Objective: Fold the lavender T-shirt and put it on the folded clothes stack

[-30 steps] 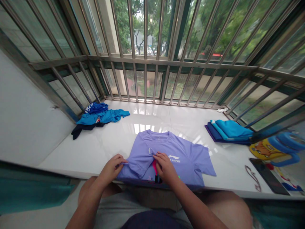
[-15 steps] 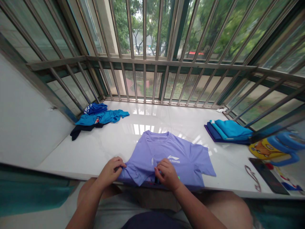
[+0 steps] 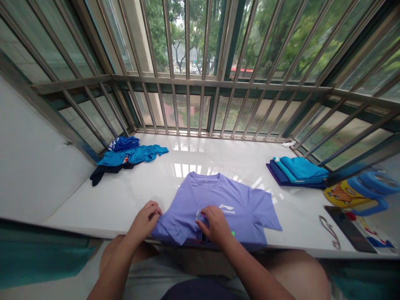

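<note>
A light purple T-shirt (image 3: 240,198) with a white logo lies on the white sill, its neckline toward the window and its lower part hanging past the front edge. The left side is partly folded inward, with one sleeve lying wrinkled near the front. My left hand (image 3: 146,218) is closed at the shirt's left edge, fingers curled on the fabric; the fingertips are partly hidden. Over the shirt's middle, beside the logo, my right hand (image 3: 215,225) has its thumb apart from its fingers, and nothing shows between them.
A crumpled pile of blue and dark clothes (image 3: 128,156) lies at the left. Folded clothes (image 3: 300,171) are stacked at the right, by a yellow and blue jug (image 3: 353,191). Glasses (image 3: 328,231) and a dark flat object (image 3: 348,229) lie nearby. Metal bars (image 3: 187,83) line the window.
My right hand has shifted slightly left and its pinched fingers have parted from the thumb. My left hand has moved a little up and left. The shirt is almost unchanged.
</note>
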